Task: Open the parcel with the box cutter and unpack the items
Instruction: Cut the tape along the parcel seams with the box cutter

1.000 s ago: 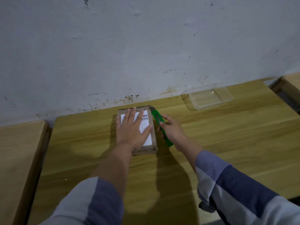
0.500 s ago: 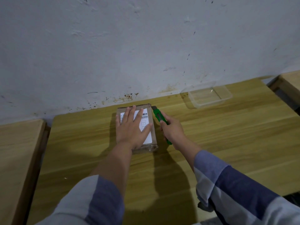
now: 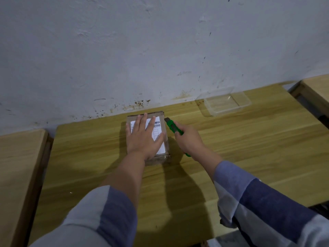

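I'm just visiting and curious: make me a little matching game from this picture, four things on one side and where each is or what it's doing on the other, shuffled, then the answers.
Things:
1. left hand
2. right hand
3. parcel
4. clear tray

Places or states:
A. empty, near the wall at the table's far right
B. flat on the label, fingers spread
C. gripping the green cutter
D. lying under a palm, still closed

Pairs: 1-B, 2-C, 3-D, 4-A

label (image 3: 157, 130) print unreadable, box cutter (image 3: 173, 127) handle mostly hidden
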Available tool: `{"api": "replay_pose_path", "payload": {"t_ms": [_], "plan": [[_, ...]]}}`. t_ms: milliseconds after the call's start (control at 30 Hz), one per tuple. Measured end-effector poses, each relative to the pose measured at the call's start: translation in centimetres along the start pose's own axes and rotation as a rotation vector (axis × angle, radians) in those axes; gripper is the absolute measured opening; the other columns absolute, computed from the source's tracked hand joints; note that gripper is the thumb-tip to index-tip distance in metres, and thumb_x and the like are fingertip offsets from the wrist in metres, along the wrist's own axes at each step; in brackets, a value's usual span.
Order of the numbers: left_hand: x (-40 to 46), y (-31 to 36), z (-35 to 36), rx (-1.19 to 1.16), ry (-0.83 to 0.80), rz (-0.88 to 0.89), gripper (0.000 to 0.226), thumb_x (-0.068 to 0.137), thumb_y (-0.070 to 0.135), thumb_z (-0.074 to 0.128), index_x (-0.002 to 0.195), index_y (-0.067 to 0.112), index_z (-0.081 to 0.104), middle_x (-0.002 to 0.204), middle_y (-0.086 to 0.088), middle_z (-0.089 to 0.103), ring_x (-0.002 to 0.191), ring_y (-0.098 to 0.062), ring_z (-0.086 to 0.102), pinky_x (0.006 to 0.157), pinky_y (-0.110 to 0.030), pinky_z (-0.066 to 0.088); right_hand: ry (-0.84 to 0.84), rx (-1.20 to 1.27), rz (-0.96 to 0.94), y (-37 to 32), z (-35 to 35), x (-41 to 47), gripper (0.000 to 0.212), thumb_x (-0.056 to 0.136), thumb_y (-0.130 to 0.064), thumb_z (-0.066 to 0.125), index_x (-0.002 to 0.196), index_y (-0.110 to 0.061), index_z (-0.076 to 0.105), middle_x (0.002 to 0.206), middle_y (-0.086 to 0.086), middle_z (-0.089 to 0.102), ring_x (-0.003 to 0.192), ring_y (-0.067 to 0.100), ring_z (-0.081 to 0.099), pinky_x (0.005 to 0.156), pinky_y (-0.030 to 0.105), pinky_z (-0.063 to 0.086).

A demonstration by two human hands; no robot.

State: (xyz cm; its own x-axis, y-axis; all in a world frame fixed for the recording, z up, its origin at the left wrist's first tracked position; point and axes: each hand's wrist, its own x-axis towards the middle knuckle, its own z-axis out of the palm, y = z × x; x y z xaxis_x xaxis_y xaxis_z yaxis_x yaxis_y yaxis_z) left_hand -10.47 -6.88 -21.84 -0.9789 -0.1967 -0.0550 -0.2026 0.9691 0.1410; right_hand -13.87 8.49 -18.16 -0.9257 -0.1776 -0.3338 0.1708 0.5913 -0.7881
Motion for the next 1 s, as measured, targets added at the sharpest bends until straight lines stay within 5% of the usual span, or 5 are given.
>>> {"api": "replay_pose_path", "payload": {"t_ms": [233,400,667,833,1000], "plan": [[0.0,-0.1,-0.1,0.005,-0.033,0.001,0.071,0.091,0.068,0.012,0.152,0.034,-0.001,0.160,0.005,-0.012,0.147,-0.014,-0.016,0.116,-0.049,-0.013,-0.007,-0.019,-0.005,-0.1,-0.1,-1.1,0.046,0.096,-0.013,0.042,0.139,-0.029,0.044,0.126,0.006,0.062,0.077,0.017,0.056,0.052,0.020,0.041],[0.0,0.1,-0.2,0.017,-0.052,-0.010,0.073,0.090,0.069,0.011,0.152,0.034,-0.003,0.160,0.005,-0.013,0.147,-0.015,-0.016,0.116,-0.050,-0.012,0.005,-0.077,-0.010,0.7,0.0,-3.0,0.045,0.095,-0.014,0.043,0.137,-0.028,0.047,0.131,0.005,0.059,0.110,0.026,0.060,0.087,0.032,0.051],[-1.4,-0.5,-1.3,-0.015,-0.119,0.171,0.085,0.083,0.077,0.019,0.152,0.032,0.000,0.159,0.008,-0.016,0.145,-0.010,-0.018,0.113,-0.050,-0.017,-0.030,-0.038,0.068,0.5,-0.3,-2.4,0.047,0.095,-0.014,0.042,0.137,-0.035,0.045,0.123,0.009,0.063,0.068,0.019,0.052,0.051,0.026,0.040],[-3.4,-1.4,-0.7,0.082,-0.076,0.234,0.089,0.075,0.079,-0.007,0.151,0.033,-0.001,0.160,0.007,-0.008,0.147,-0.012,-0.011,0.118,-0.051,-0.007,-0.044,-0.048,0.092,0.5,-0.3,-1.9,0.048,0.094,-0.015,0.043,0.136,-0.038,0.045,0.122,0.008,0.062,0.056,0.013,0.046,0.047,0.025,0.041],[-4.5,-3.1,-0.9,0.109,-0.086,0.357,0.087,0.077,0.076,-0.002,0.151,0.032,0.000,0.160,0.007,-0.006,0.147,-0.012,-0.010,0.120,-0.046,-0.004,-0.045,-0.026,0.087,0.7,-0.4,-2.1,0.047,0.094,-0.014,0.042,0.135,-0.037,0.046,0.116,0.008,0.063,0.055,0.014,0.049,0.046,0.026,0.040]]}}
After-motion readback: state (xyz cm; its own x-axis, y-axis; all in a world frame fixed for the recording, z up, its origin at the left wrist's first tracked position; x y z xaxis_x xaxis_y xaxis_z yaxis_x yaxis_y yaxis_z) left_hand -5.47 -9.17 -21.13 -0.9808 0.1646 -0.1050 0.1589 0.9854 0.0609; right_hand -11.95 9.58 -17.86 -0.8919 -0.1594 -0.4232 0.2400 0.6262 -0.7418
